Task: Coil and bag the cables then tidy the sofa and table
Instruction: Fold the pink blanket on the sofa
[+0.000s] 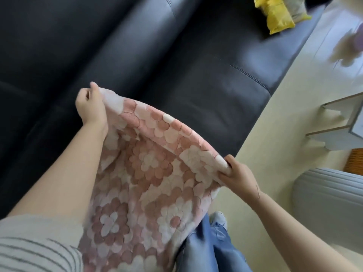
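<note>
Thing: pink-and-white flower-patterned plush blanket [149, 183], held up over the near edge of the black leather sofa [196, 79] | Step: judged sofa-tidying, blanket stretched for folding | Next: bring corners together evenly | Hands: left hand [90, 107] far-left, right hand [237, 177] near-right, arms spread, fingers clamped on the top edge | Far right: yellow bag [275, 16] on seat

One head-worn view looks steeply down from close above the sofa [176, 65], tilted so its seat runs diagonally; floor [284, 114] lies right of it.
</note>
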Demonstrator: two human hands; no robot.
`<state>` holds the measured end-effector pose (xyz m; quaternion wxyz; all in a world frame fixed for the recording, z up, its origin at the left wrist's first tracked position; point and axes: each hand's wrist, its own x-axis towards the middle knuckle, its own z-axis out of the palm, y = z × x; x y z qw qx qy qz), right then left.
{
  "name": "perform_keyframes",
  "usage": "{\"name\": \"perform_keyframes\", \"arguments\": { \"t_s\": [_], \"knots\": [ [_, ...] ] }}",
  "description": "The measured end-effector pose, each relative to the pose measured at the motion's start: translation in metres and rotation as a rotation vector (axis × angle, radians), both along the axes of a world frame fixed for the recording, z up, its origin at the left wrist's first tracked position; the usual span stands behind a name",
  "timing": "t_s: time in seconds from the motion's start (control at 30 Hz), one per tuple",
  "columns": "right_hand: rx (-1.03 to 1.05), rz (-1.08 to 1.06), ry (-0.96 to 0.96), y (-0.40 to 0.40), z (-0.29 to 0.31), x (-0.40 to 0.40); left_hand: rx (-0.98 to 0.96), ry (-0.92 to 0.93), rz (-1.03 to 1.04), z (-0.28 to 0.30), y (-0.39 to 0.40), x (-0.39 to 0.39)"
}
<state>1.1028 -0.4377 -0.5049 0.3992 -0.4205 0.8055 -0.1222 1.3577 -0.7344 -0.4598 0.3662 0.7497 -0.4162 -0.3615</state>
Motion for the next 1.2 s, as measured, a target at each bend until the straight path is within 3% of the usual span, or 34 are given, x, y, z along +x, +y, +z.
{"name": "perform_keyframes", "arguments": {
  "t_s": [0.23, 0.43, 0.6, 0.73, 0.83, 1.03, 1.2],
  "knots": [
    [-0.105, 0.174, -0.083, 0.072, 0.022, 0.061, 0.009, 0.203, 0.104, 0.038, 0.074, 0.068],
    [-0.127, 0.345, -0.174, 0.124, 0.039, 0.132, 0.053, 0.647, 0.165, 0.059, 0.122, 0.150],
    [-0.141, 0.489, -0.214, 0.166, 0.037, 0.217, -0.013, 0.841, 0.188, 0.073, 0.165, 0.208],
    [-0.078, 0.535, -0.229, 0.198, 0.027, 0.301, 0.009, 0.778, 0.135, 0.075, 0.192, 0.271],
    [-0.008, 0.557, -0.212, 0.215, 0.014, 0.351, 0.117, 0.631, 0.138, 0.064, 0.210, 0.317],
    [0.263, 0.635, -0.024, 0.241, -0.017, 0.426, 0.294, 0.444, 0.156, -0.003, 0.227, 0.405],
    [0.345, 0.600, -0.113, 0.258, -0.043, 0.445, 0.510, 0.203, 0.153, -0.063, 0.267, 0.410]
  ]
}}
